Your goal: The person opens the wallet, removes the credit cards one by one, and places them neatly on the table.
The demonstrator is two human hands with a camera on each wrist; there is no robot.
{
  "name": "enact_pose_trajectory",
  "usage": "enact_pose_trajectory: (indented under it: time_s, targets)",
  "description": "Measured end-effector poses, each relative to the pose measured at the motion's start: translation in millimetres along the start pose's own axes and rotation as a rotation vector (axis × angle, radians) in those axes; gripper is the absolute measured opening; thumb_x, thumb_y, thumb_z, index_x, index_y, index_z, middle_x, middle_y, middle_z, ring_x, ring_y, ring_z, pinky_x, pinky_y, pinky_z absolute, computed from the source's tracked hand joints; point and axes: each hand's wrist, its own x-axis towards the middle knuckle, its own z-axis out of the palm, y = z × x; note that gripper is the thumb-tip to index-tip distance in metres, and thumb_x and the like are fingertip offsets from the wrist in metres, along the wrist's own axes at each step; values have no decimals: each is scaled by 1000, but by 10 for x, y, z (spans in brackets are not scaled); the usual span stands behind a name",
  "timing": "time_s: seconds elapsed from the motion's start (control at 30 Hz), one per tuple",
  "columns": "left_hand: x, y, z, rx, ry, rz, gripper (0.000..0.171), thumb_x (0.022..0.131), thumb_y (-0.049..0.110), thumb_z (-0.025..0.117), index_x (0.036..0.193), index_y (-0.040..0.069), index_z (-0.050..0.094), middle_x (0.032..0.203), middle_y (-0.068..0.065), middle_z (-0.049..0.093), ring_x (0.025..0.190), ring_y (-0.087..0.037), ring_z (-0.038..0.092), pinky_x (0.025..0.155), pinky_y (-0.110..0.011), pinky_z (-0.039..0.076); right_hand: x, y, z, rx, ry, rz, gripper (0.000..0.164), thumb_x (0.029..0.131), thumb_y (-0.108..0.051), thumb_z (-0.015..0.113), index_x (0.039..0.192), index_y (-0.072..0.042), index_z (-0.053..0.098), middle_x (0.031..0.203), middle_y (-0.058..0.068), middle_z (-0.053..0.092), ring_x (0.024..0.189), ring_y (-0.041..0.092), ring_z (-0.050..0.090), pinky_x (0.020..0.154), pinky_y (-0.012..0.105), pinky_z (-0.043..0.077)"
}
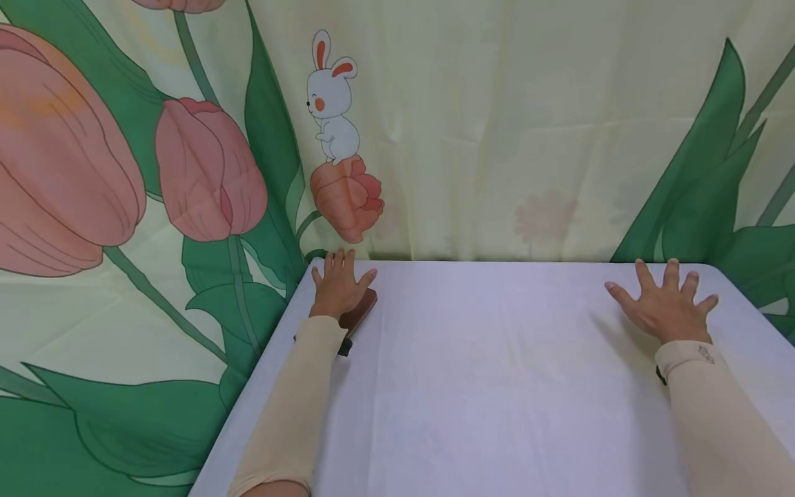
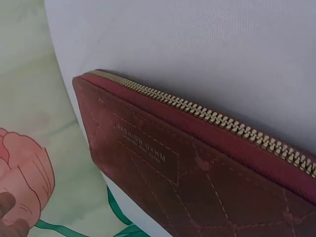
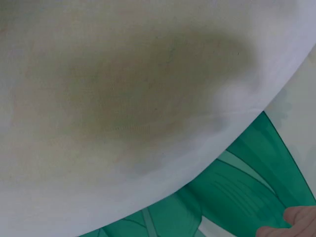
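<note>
A dark reddish-brown zip wallet (image 1: 360, 312) is at the left side of the white table, partly hidden by my left hand (image 1: 339, 286). That hand has its fingers spread and reaches toward the far left corner. Whether it touches the wallet cannot be told. In the left wrist view the wallet (image 2: 148, 148) shows quilted stitching, a lettered patch and a gold zipper, closed along the visible stretch; fingertips (image 2: 12, 219) show at the lower left, apart from it. My right hand (image 1: 669, 307) is held over the table's far right part, fingers fanned out, holding nothing. Its shadow falls on the cloth.
A white-covered table (image 1: 497, 386) extends between the arms, its far edge close to a curtain (image 1: 472, 124) printed with tulips, leaves and a rabbit. A dark strap (image 1: 661, 375) shows at the right wrist, and a small black device (image 1: 345, 346) at the left.
</note>
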Motion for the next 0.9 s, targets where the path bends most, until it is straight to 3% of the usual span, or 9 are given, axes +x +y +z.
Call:
enact_pose_trajectory:
  time_s: [0.23,0.37,0.5,0.7,0.9]
  targets:
    - [-80,-135,59,-23,-38,-52,104,80,75,53,156,15,15,160,-16,14,144,-44,8,106,-75,7,-27,45,39,8,7,1,93,91,-71,32,156,-11,3,148,42,-17,127,70,-18,81,89,-7]
    - [-153,-249,126,-30,-133,-116,119,73,77,61,157,16,2,160,-19,7,143,-48,7,103,-77,10,-27,76,72,10,-1,3,93,91,-71,32,156,-10,2,147,43,-16,127,71,-16,81,88,-7]
    - [-214,-287,188,-23,-234,-180,124,69,78,64,157,16,3,158,-22,14,139,-51,18,99,-79,15,-19,85,98,12,-5,8,94,91,-72,32,156,-10,3,147,43,-15,127,72,-16,81,89,-7]
    - [-240,-233,282,-34,-284,-191,117,68,70,71,154,13,15,143,-26,38,129,-50,37,98,-76,25,-40,108,112,29,-2,23,95,91,-72,32,155,-10,2,147,43,-16,127,72,-15,80,89,-6]
    - [-276,-247,343,-1,-252,-202,101,76,54,73,153,10,23,134,-26,43,121,-44,42,92,-65,41,-80,116,187,38,-34,29,96,91,-72,32,155,-8,1,146,44,-16,126,72,-14,78,90,-4]
